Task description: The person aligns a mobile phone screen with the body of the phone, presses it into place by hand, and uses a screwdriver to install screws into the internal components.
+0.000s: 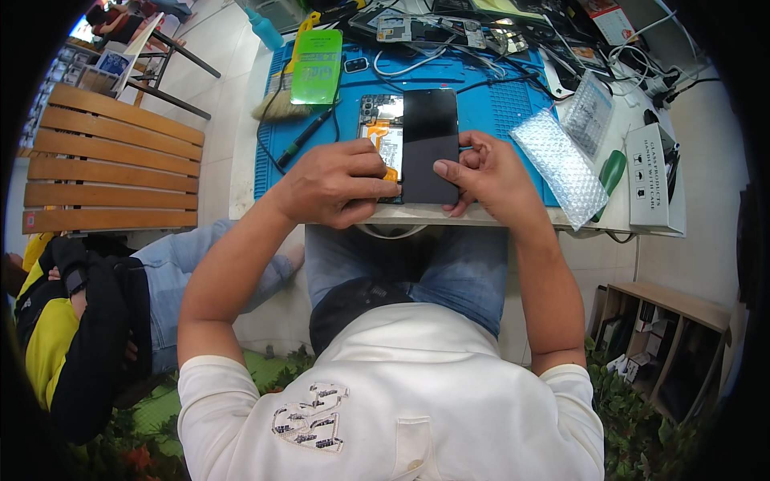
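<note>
Pinching the right edge of a black, flat, rectangular screen panel (429, 128), the right hand (491, 175) rests its thumb on the dark face, other fingers curled at the edge. Left of that thumb, alongside the panel, lies an opened phone body with silver-white insides (388, 143), on a blue rubber mat (481, 112). The left hand's (341, 183) fingers bend over the body's lower end, beside an orange ribbon cable (391, 174); whether they grip anything cannot be told. Should the right fingers jerk the panel, any attached ribbon might tear; hard left-fingertip pressure could crease the orange one
</note>
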`<action>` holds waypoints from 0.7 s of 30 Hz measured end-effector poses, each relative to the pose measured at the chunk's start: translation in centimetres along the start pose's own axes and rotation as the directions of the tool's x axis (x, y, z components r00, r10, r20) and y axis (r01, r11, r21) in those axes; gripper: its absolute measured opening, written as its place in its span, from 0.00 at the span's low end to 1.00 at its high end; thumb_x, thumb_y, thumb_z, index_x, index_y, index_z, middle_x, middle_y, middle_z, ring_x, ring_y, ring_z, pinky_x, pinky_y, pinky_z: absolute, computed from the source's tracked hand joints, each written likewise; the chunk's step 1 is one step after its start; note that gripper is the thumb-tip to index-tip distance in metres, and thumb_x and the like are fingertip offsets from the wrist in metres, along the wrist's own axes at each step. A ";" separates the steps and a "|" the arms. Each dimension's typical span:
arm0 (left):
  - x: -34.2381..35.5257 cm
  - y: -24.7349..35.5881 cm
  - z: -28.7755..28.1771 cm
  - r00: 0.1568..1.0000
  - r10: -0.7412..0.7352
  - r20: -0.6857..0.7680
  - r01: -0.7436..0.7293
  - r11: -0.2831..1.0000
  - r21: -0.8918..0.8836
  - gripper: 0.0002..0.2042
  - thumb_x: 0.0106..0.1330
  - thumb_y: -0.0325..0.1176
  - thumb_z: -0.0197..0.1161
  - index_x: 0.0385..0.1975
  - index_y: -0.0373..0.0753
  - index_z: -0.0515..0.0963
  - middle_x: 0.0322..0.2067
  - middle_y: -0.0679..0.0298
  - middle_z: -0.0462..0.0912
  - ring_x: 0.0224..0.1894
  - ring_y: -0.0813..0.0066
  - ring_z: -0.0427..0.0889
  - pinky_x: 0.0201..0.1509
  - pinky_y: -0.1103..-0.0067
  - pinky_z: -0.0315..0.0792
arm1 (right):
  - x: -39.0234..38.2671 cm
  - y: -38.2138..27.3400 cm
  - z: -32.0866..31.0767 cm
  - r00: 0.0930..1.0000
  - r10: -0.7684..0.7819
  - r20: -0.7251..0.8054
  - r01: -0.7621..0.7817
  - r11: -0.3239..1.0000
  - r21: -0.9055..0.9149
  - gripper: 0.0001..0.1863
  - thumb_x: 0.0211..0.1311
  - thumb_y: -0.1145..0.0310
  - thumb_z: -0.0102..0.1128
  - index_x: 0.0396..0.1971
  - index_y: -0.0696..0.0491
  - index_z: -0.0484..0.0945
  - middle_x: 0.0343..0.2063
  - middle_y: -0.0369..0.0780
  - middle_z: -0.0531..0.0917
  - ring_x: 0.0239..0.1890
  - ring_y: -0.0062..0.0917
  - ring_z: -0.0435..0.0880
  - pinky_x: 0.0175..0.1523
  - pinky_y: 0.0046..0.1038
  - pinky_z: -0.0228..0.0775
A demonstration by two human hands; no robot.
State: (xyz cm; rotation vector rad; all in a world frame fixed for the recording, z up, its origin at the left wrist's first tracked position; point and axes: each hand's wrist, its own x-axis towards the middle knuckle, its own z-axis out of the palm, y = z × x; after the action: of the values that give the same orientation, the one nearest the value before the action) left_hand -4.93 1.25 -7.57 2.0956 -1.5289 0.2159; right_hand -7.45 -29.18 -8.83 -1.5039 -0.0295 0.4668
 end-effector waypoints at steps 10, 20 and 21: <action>-0.4 -0.1 0.2 0.996 -0.086 -0.023 0.083 0.992 -0.096 0.19 0.52 0.25 0.72 0.46 0.44 0.93 0.39 0.61 0.89 0.44 0.58 0.87 0.46 0.65 0.84 | -0.2 -0.5 0.2 1.000 0.002 0.000 -0.002 1.000 -0.011 0.28 0.74 0.72 0.77 0.61 0.75 0.73 0.28 0.42 0.87 0.23 0.27 0.91 0.24 0.28 0.88; -0.1 0.1 0.0 0.999 -0.040 -0.001 0.040 0.999 -0.006 0.23 0.48 0.23 0.70 0.47 0.42 0.95 0.37 0.59 0.90 0.43 0.60 0.90 0.47 0.66 0.86 | -0.2 -0.4 0.3 1.000 -0.006 -0.004 0.006 1.000 -0.003 0.28 0.75 0.72 0.76 0.61 0.75 0.72 0.28 0.40 0.85 0.24 0.26 0.90 0.25 0.29 0.89; -0.1 0.1 0.0 0.999 -0.041 0.007 0.041 0.999 0.002 0.23 0.49 0.23 0.71 0.48 0.42 0.95 0.38 0.59 0.90 0.44 0.60 0.90 0.47 0.66 0.86 | -0.2 -0.4 0.3 1.000 -0.009 -0.005 0.009 1.000 -0.004 0.28 0.76 0.72 0.76 0.61 0.76 0.72 0.28 0.40 0.85 0.24 0.25 0.90 0.25 0.29 0.89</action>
State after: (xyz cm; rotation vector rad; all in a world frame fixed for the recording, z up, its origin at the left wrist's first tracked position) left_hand -5.03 1.31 -7.55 2.1291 -1.4887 0.1957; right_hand -7.63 -28.95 -8.34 -1.5087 -0.0330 0.4563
